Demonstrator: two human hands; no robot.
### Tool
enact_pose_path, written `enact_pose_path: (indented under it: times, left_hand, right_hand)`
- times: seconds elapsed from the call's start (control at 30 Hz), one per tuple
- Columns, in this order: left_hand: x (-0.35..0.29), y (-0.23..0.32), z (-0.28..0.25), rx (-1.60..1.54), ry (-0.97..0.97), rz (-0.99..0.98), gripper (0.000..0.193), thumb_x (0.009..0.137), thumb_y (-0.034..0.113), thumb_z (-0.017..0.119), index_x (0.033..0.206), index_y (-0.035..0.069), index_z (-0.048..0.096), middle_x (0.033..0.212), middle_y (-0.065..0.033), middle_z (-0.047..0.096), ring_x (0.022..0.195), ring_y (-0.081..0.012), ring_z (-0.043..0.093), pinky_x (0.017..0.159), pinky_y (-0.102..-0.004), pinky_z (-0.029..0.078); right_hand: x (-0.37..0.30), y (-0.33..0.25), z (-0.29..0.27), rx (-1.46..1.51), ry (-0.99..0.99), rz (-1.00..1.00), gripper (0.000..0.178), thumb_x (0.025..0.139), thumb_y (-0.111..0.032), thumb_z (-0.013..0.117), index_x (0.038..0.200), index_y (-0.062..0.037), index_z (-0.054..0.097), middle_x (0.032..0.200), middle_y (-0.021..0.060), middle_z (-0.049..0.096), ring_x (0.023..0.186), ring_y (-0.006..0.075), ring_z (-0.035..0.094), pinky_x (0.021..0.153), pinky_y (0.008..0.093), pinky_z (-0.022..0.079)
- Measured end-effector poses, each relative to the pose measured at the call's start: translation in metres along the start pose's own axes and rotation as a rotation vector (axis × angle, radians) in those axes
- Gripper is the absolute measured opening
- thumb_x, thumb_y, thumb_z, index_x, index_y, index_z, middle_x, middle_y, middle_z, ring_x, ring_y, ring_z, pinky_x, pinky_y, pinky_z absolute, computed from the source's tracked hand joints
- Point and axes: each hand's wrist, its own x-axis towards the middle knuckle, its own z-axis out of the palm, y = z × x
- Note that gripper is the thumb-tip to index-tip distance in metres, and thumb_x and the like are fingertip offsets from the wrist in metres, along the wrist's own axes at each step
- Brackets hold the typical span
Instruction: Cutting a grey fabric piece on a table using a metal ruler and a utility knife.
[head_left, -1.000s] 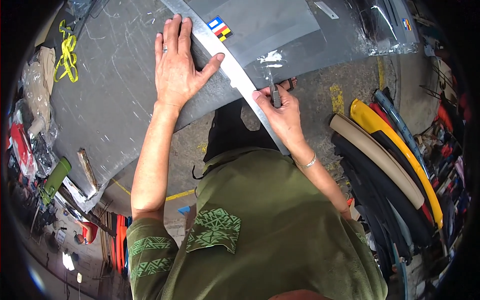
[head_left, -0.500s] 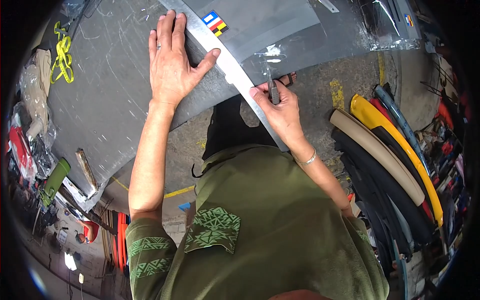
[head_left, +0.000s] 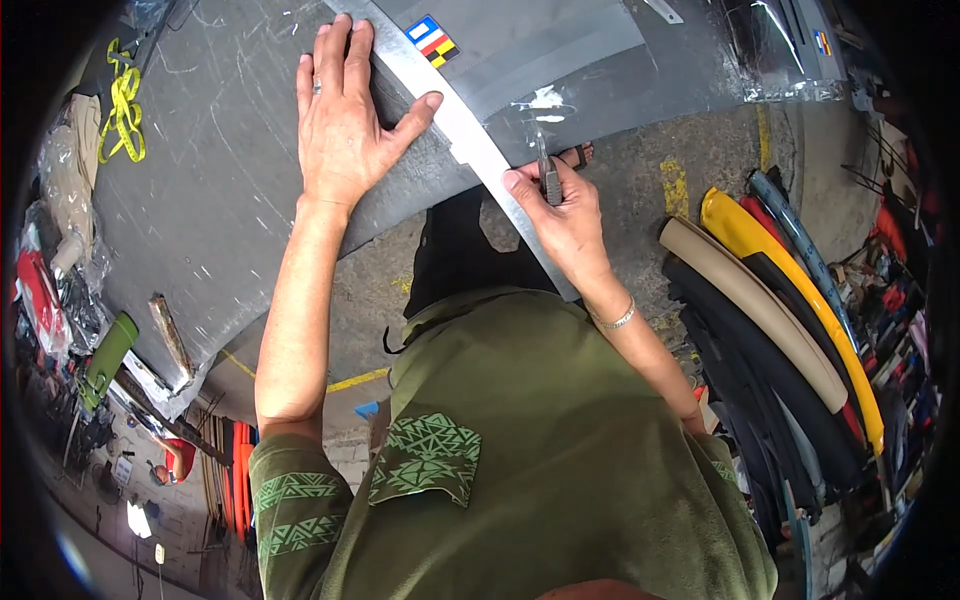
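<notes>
A long metal straightedge (head_left: pixel 478 142) runs diagonally over the grey table and past its near edge. My left hand (head_left: pixel 345 140) lies flat beside it, fingers stretched out, with the fingertips and thumb at its edge. In my right hand (head_left: pixel 575 225) is a utility knife (head_left: pixel 549 182), its blade end directed away from me. The right thumb touches the straightedge near the table's edge. To the right of the straightedge lies a grey sheet (head_left: pixel 545 60) bearing a small coloured flag emblem (head_left: pixel 431 41). Whether the blade meets any material I cannot tell.
A yellow tape measure (head_left: pixel 122 110) lies crumpled at the table's far left. Clear plastic (head_left: pixel 785 50) covers the right end. Rolls of material, including a beige roll (head_left: pixel 755 310) and a yellow roll (head_left: pixel 800 310), stand at my right. A wooden stick (head_left: pixel 172 335) rests at the near left corner.
</notes>
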Motion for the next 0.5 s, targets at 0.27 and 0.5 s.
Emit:
enact_pose_path:
  times: [0.27, 0.5]
  left_hand:
    - [-0.001, 0.000, -0.002, -0.014, 0.011, -0.013, 0.097, 0.084, 0.066, 0.070, 0.153, 0.005, 0.041, 0.160, -0.0192, 0.037, 0.152, -0.0338, 0.030, 0.125, -0.0528, 0.018]
    - [0.011, 0.021, -0.023, -0.035, -0.166, -0.127, 0.101, 0.077, 0.051, 0.076, 0.151, -0.007, 0.037, 0.157, -0.0302, 0.035, 0.150, -0.0434, 0.028, 0.125, -0.0542, 0.018]
  right_hand:
    - [0.001, 0.003, -0.001, -0.034, -0.008, 0.009, 0.024, 0.092, -0.023, 0.077, 0.090, -0.0006, 0.068, 0.068, 0.0009, 0.061, 0.066, 0.0054, 0.052, 0.063, 0.0255, 0.046]
    - [0.002, 0.011, 0.000, -0.049, 0.021, -0.063, 0.023, 0.093, -0.022, 0.077, 0.091, -0.0004, 0.069, 0.068, 0.0005, 0.061, 0.065, 0.0055, 0.051, 0.062, 0.0257, 0.045]
